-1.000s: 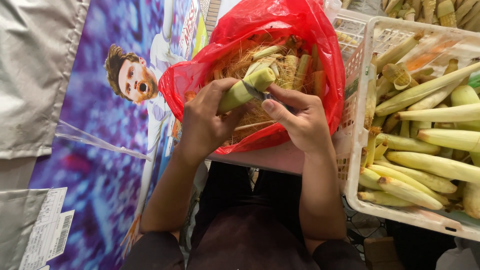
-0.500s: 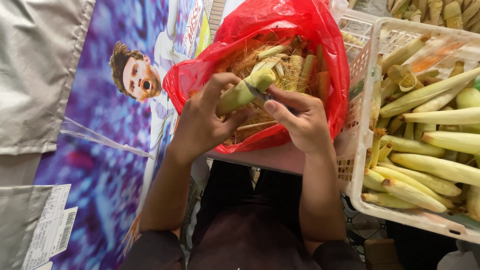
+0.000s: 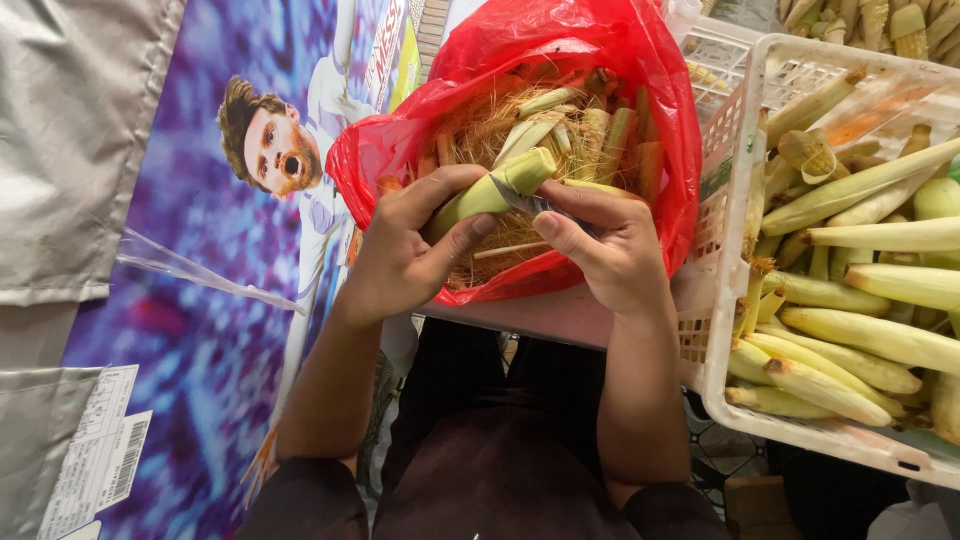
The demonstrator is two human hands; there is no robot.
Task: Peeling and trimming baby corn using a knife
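Observation:
My left hand (image 3: 410, 250) grips a green husked corn cob (image 3: 490, 190) and holds it over a red plastic bag (image 3: 660, 110). In my right hand (image 3: 610, 250) is a small knife (image 3: 525, 202); its blade lies against the cob near the cut end. The bag holds several husk pieces, cob ends and tangled corn silk (image 3: 500, 125). Both hands hover over the bag's near edge, above my lap.
A white plastic crate (image 3: 745, 330) on the right is full of pale husked corn cobs (image 3: 870, 335). A second white basket (image 3: 715, 55) stands behind the bag. A purple printed banner with a person's picture (image 3: 190, 270) covers the ground on the left, beside grey sheeting (image 3: 70, 130).
The view has shifted slightly. My hands stay on the cob and knife; the blade has worked a little along the cob's end.

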